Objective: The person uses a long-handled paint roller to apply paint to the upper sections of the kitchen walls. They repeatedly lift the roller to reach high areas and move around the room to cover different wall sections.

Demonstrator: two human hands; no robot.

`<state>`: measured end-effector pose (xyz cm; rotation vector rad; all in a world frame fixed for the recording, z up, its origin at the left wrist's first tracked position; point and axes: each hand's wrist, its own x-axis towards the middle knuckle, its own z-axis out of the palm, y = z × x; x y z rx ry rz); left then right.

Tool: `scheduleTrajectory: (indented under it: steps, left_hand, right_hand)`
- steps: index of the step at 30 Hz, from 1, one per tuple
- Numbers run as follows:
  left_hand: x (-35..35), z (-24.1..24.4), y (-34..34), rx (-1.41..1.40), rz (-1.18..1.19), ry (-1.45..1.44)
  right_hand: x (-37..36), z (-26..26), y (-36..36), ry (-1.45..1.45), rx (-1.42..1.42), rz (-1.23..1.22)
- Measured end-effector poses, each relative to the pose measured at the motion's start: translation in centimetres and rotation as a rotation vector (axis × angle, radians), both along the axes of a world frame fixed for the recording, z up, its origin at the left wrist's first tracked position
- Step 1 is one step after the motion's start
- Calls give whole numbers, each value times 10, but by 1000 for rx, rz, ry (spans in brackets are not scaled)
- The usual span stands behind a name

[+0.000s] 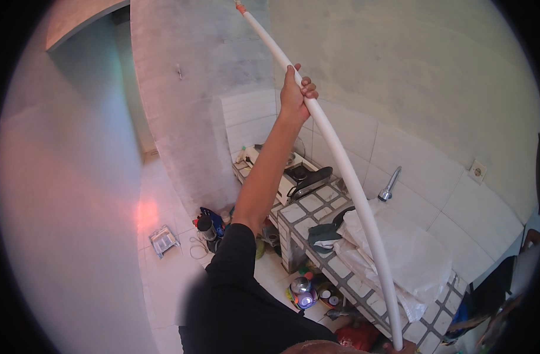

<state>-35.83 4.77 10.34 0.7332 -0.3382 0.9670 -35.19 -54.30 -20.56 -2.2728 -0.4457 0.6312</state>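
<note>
A long white pole [340, 152], which looks like plastic pipe, runs from the top of the head view down to the lower right. Its bend may come from the lens. My left hand [299, 94] is wrapped around its upper part, with that arm stretched up and forward. At the bottom edge my right hand [402, 347] grips the lower end, mostly cut off by the picture's rim. An orange-red piece [241, 8] is fixed at the pole's far tip, near the plastered wall [199, 53]; what lies beyond it is too small to tell.
Below the pole stands a tiled counter [292, 213] with a gas stove [298, 175], a faucet [390, 186] and a white plastic sheet [407, 248]. A wall socket [477, 171] is at right. A blender [206, 228] and a packet [164, 241] are on the floor.
</note>
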Motion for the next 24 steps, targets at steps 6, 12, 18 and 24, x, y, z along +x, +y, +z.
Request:
scheduleTrajectory:
  steps: [6, 12, 18, 24]
  left_hand:
    - [38, 21, 35, 97, -102, -67]
    - [56, 1, -84, 25, 400, 118]
    - [75, -33, -163, 156, 480, 329]
    - [102, -11, -155, 154, 543, 352]
  right_hand:
    - [39, -26, -18, -128, -142, 85]
    - [98, -164, -32, -832, -1, 352]
    - [81, 5, 22, -184, 433, 194]
    - [117, 2, -4, -142, 540, 301]
